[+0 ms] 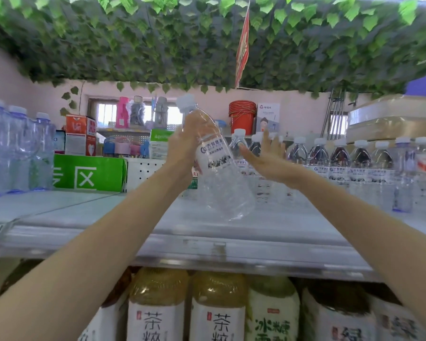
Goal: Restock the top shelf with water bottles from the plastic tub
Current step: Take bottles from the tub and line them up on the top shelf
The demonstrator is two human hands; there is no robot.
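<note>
Left hand (182, 143) is wrapped round the upper half of a water bottle (219, 168), arm stretched up and forward. The bottle is tilted, cap up-left and base low over the top shelf (89, 210). Right hand (268, 161) is flat and spread, holding nothing, right by the row of bottles (340, 161) already standing there. If it were me, I'd straighten the bottle first, then set the base down flat just left of that row with the label facing out, using the free palm to keep the neighbours from toppling. Tub's out of view.
</note>
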